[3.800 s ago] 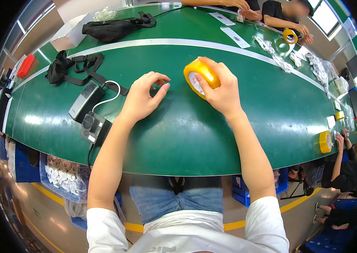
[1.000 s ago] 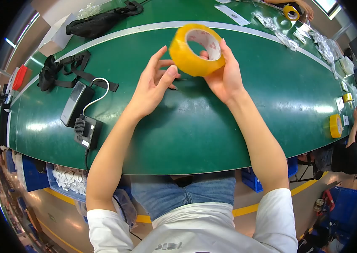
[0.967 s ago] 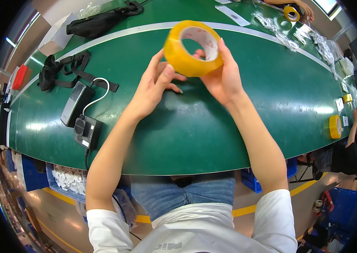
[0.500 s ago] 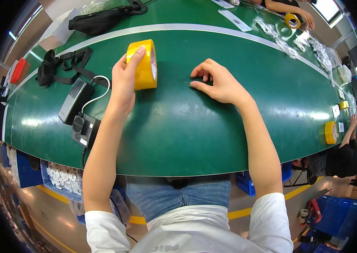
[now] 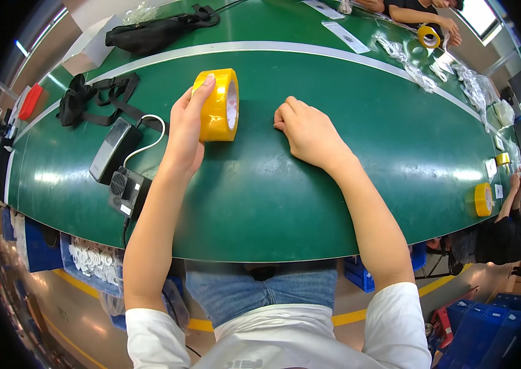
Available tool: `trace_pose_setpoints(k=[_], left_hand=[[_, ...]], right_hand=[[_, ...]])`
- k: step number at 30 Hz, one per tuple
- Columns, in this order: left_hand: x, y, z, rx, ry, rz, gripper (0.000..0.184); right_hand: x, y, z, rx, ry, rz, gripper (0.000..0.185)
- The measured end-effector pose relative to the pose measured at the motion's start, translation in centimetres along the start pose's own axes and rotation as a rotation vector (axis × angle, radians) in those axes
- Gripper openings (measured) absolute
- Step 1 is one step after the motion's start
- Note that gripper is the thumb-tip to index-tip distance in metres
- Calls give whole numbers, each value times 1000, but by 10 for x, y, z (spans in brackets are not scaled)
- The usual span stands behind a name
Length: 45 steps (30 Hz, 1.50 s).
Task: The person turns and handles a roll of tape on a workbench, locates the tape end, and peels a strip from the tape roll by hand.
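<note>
My left hand (image 5: 188,126) grips a wide roll of yellow tape (image 5: 216,107) by its outer face, thumb on top. The roll stands on edge, its white core facing right. To the right, over the green table (image 5: 260,197), my right hand (image 5: 303,129) is closed with fingers curled and pressed together; whatever may be between its fingertips is hidden. A gap separates this hand from the roll. Left of my left forearm lie a grey-black power bank (image 5: 111,147) with a white cable and a small black device (image 5: 126,192).
Black straps (image 5: 97,101) and a black pouch (image 5: 153,35) lie at the back left, near a white box (image 5: 91,49). Another tape roll (image 5: 483,200) stands at the right edge. Bundled white cables (image 5: 405,61) lie back right, where co-workers' hands show.
The tape roll has passed from my right hand to my left and turned onto its edge. Since half a second ago, my right hand's fingers have closed and the roll has shifted slightly right.
</note>
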State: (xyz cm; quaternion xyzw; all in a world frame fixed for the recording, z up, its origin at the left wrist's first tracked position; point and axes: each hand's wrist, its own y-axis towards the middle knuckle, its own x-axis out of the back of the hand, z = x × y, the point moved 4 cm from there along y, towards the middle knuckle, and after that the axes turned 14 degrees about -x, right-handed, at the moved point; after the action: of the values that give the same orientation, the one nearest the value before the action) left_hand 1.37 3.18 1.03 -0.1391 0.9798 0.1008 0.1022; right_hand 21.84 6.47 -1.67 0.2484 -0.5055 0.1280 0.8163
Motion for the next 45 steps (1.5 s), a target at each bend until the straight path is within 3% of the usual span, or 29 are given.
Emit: trace_pose_setpoints(k=[3,5,7,9,10,14,17,25,45], left_hand=[[-1,-1,-1,57,-61,10,53],[-1,-1,-1,75,-86,45,58],[0,-2,1,93,-108,79,65],[-1,-3,4,107,-63,143,63],[-5,-6,0,76,-68,118,51],[-7,-8,1,70,-62,149,51],[-7,-9,2,108,-72,208,59],[-19,-18,2,129,-98,312,51],[-22,-21,1,119,-70,295,51]], right_hand=[[7,0,-3,-126,106,36,7],[16,0,-4,-264,385,44,6],[25,0,3,-283,506,39,5],[28,-1,9,-300,629,35,5],[29,-2,12,-257,702,3,5],[33,-5,21,-219,940,-94,11],[37,-5,23,-150,885,-209,15],[42,-13,37,-148,842,-275,24],[39,-17,37,-171,742,-423,43]])
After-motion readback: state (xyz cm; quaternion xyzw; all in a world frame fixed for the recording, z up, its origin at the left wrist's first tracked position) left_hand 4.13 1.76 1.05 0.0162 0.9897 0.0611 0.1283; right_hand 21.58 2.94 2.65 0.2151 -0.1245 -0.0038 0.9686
